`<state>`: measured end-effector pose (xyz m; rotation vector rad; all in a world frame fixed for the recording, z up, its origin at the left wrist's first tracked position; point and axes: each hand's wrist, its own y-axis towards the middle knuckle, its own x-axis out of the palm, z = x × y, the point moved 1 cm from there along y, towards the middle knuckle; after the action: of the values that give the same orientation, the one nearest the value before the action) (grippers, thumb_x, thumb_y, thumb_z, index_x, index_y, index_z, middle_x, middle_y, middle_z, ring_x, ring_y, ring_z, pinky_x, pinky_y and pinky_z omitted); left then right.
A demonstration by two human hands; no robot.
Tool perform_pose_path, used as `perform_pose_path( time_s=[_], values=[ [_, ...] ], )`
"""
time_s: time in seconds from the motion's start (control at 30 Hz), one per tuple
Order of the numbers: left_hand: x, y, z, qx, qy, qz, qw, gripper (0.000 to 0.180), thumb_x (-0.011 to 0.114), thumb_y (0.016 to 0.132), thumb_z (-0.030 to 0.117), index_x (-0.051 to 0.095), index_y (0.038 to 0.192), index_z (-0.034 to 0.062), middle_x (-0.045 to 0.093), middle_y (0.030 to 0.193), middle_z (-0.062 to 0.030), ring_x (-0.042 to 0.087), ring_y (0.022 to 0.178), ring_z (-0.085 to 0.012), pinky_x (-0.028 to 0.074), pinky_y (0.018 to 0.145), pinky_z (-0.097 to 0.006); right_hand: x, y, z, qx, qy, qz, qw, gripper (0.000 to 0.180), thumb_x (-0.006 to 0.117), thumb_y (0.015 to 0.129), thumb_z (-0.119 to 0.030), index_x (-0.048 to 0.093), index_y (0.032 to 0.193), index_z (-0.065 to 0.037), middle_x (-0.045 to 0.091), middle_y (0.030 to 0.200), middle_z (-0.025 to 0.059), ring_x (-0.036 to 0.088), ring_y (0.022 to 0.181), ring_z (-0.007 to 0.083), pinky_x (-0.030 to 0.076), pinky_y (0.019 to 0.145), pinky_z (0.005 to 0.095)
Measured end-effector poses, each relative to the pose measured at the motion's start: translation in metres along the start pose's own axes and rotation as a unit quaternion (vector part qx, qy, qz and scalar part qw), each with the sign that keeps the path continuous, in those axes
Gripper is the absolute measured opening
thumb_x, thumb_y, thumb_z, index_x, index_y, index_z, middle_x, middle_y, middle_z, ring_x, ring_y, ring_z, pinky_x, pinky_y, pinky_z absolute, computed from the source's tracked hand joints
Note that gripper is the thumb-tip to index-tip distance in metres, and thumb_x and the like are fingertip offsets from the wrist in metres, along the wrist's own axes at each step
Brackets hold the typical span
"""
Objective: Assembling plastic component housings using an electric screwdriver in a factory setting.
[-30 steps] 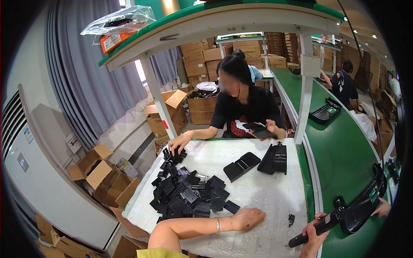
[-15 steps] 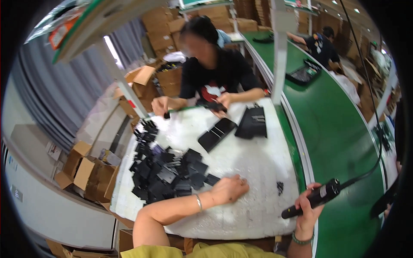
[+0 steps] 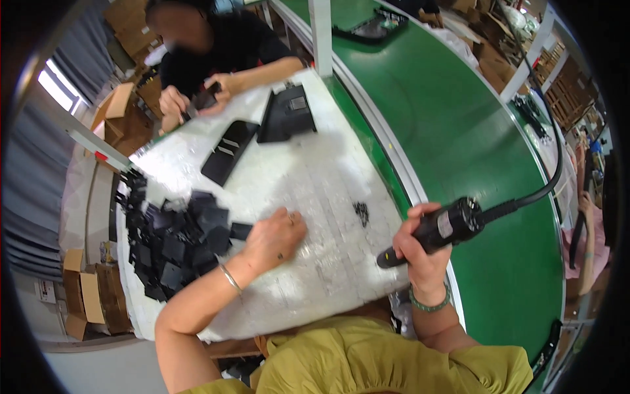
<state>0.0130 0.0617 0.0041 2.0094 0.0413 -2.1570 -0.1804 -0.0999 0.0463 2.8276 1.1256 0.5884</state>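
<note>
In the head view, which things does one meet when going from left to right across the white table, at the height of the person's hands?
Pile of small black parts → left hand, flat on the white table → small cluster of dark screws → right hand gripping the black electric screwdriver → green conveyor belt.

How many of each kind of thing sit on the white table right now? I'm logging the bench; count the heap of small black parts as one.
Heap of small black square parts: 1
Flat black panel: 1
Stack of black housings: 1
Cluster of small dark screws: 1
Total: 4
</note>
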Motion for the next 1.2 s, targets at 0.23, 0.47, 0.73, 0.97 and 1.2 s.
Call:
perform_pose_path(
  time_s=[0.23, 0.47, 0.73, 0.97, 1.2],
  values=[
    [-0.003, 0.0, -0.006, -0.037, -0.104, 0.068, 0.992, 0.007, 0.06, 0.078, 0.012, 0.056, 0.078, 0.0057, 0.054, 0.075, -0.0083, 0.054, 0.069, -0.0243, 0.047, 0.056, -0.033, 0.003, 0.005, -0.004, -0.026, 0.005, -0.012, 1.0, 0.037, 0.064, 0.071, 0.004, 0.046, 0.104, 0.004, 0.054, 0.064, 0.0022, 0.051, 0.056, 0.0076, 0.04, 0.054, 0.0205],
    [-0.022, 0.002, 0.01, -0.278, -0.635, 0.052, 0.719, 0.016, 0.052, 0.091, 0.019, 0.059, 0.086, 0.0054, 0.059, 0.076, -0.0007, 0.051, 0.064, -0.0085, 0.04, 0.054, -0.019, 0.006, 0.008, -0.008, -0.025, -0.036, -0.003, 0.999, 0.033, 0.063, 0.072, 0.002, 0.048, 0.101, 0.005, 0.053, 0.063, 0.0024, 0.051, 0.053, 0.0078, 0.04, 0.051, 0.0205],
    [-0.027, 0.01, 0.024, -0.238, -0.795, 0.071, 0.554, 0.02, 0.049, 0.093, 0.022, 0.057, 0.088, 0.005, 0.057, 0.078, -0.0022, 0.049, 0.064, -0.0061, 0.039, 0.052, -0.017, 0.011, 0.006, -0.003, -0.029, -0.047, -0.025, 0.998, 0.036, 0.064, 0.07, 0.001, 0.047, 0.102, 0.005, 0.054, 0.065, 0.003, 0.051, 0.054, 0.0081, 0.041, 0.052, 0.0206],
    [-0.012, 0.028, 0.025, -0.25, -0.778, 0.063, 0.572, 0.018, 0.053, 0.091, 0.021, 0.06, 0.088, 0.0042, 0.057, 0.077, -0.0002, 0.048, 0.063, -0.0052, 0.039, 0.054, -0.018, 0.005, 0.01, -0.005, -0.019, -0.024, -0.002, 1.0, 0.036, 0.063, 0.071, 0.002, 0.047, 0.102, 0.004, 0.053, 0.065, 0.0027, 0.051, 0.055, 0.0083, 0.041, 0.051, 0.0206],
    [0.029, 0.116, 0.005, -0.21, -0.46, 0.065, 0.86, 0.02, 0.063, 0.081, 0.023, 0.067, 0.085, 0.0037, 0.062, 0.07, -0.0046, 0.053, 0.062, -0.0128, 0.043, 0.058, -0.026, -0.006, 0.013, 0.001, -0.006, -0.012, -0.005, 1.0, 0.038, 0.065, 0.071, 0.002, 0.046, 0.104, 0.005, 0.054, 0.066, 0.0026, 0.053, 0.055, 0.0082, 0.043, 0.051, 0.0206]
  ],
)
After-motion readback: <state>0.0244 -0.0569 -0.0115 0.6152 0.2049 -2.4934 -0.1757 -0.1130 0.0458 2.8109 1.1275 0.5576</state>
